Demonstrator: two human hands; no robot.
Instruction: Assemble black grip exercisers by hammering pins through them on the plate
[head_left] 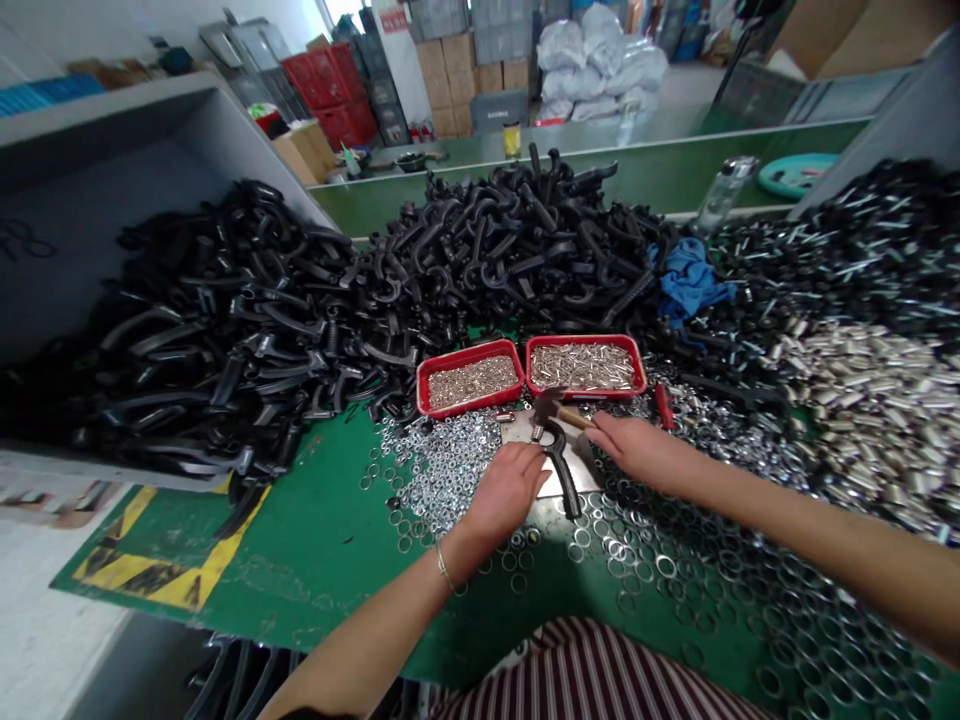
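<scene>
My right hand (622,445) is closed around the wooden handle of a hammer (571,417). The dark hammer head lies just above a black hook-ended handle part (568,482) on a small metal plate (517,432). My left hand (511,487) pinches this part near its curved top, where a small ribbed metal piece (537,433) sticks up. My fingertips partly hide that spot. Small metal nuts (446,470) lie left of the plate, and flat metal rings (622,550) are scattered to its right and in front.
Two red trays (469,408) of small metal pins stand behind the plate. A large heap of black handle parts (487,240) rises behind them and to the left. Silvery cylinders (877,400) pile up at right. A blue cloth (690,280) and a clear bottle (724,195) are farther back.
</scene>
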